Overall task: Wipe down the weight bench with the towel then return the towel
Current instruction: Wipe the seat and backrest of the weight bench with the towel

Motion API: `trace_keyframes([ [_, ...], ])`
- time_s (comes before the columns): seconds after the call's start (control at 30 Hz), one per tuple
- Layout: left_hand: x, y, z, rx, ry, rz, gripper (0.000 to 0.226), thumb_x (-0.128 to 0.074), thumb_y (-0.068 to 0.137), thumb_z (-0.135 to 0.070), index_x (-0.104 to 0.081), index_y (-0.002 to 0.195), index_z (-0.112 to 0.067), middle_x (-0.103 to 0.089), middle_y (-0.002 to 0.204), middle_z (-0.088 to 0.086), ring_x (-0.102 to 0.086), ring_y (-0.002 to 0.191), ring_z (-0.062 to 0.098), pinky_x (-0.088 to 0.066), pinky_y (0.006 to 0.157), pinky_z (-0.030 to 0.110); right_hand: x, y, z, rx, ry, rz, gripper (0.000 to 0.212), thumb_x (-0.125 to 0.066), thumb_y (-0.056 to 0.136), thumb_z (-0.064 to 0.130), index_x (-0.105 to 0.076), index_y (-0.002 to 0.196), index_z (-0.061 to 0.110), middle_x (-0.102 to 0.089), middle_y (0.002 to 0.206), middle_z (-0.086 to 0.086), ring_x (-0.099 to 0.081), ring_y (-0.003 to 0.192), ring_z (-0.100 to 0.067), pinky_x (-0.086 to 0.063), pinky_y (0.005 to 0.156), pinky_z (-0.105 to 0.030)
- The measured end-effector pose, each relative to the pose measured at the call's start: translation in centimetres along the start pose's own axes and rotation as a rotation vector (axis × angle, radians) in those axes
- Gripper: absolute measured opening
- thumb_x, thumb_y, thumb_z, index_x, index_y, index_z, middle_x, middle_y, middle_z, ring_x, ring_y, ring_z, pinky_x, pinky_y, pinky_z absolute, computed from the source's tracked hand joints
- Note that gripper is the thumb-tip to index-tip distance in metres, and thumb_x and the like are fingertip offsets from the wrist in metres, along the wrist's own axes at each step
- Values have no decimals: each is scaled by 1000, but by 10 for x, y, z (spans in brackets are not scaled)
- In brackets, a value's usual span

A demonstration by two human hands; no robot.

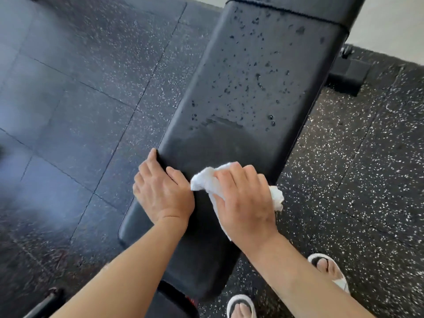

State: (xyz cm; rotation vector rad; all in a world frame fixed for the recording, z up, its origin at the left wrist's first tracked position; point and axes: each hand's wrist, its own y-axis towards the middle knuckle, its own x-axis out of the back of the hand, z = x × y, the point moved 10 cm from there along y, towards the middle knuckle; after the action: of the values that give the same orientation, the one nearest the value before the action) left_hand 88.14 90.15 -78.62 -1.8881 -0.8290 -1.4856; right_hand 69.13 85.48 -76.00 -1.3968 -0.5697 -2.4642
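Note:
A black padded weight bench [252, 88] runs from the bottom centre to the top right. Its far half is covered in water droplets; the near part looks smooth and dull. My right hand [243, 200] presses a crumpled white towel [204, 180] flat onto the pad near its right side, with towel ends sticking out on both sides of the hand. My left hand [160, 191] rests on the pad's left edge, fingers curled over the side, holding nothing else.
Black speckled rubber floor tiles [80, 99] surround the bench. A black bench foot [346, 76] sticks out at the right. My feet in white sandals [328, 269] stand right of the bench. A dark metal part [46, 301] lies at the bottom left.

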Motion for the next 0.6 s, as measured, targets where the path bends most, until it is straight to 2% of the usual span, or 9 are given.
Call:
trace_keyframes([
  [0.1,1,0,-1,5,-5,-3,63,-28,93,-37,-41,152,-19,-55,140,9,-50,124,34,-34,112,53,-23,46,20,110,-66,27,19,-73,91,30,-62,97,15,-61,99,-2,-50,79,-26,-33,66,-39],
  [0.23,2,3,1,28,-26,-6,57,-32,90,-36,-51,139,-12,-60,130,11,-52,116,35,-38,106,54,-63,112,69,300,-21,44,19,-70,89,30,-62,97,15,-60,100,-5,-52,84,-27,-33,68,-39],
  [0.37,1,4,0,0,-11,-18,61,-33,92,-36,-46,148,-16,-56,138,6,-50,123,32,-36,112,49,-98,164,107,407,-50,75,20,-78,79,26,-61,87,19,-60,94,-2,-55,85,-26,-35,69,-37],
  [0.5,1,4,1,-1,-18,-24,61,-35,91,-36,-45,149,-18,-56,138,5,-49,122,30,-35,112,48,-100,167,110,458,-59,107,18,-78,74,23,-61,79,19,-60,87,-3,-55,80,-27,-29,67,-37],
  [0.6,1,4,2,-2,-16,-32,58,-36,91,-36,-49,143,-14,-57,136,7,-52,120,33,-37,109,49,-67,138,84,417,78,72,18,-72,87,28,-60,82,16,-59,86,-3,-50,77,-28,-30,67,-38],
])
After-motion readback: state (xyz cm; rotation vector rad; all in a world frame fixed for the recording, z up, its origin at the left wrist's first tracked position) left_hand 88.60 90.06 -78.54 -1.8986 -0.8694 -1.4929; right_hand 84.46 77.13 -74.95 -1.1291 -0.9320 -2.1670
